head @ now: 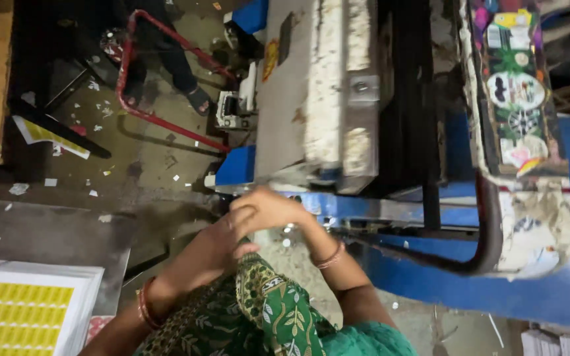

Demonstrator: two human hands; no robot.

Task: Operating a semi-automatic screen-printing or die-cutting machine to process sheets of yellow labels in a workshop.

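My left hand (214, 247) and my right hand (268, 207) meet in the middle of the view, just in front of a big machine (338, 99). The right hand is blurred and lies curled over the left hand's fingers. The left thumb rests at the top edge of a green patterned cloth (268, 306) that drapes below both hands. Whether either hand grips anything is hidden. Bangles sit on both wrists.
The machine has a worn grey-white body, a blue base (470, 290), a black curved bar (486, 231) and a sticker-covered panel (516, 86). A stack of yellow label sheets (24, 310) lies at bottom left. Another person's sandalled foot (199, 99) stands by a red tube frame (126, 66); paper scraps litter the floor.
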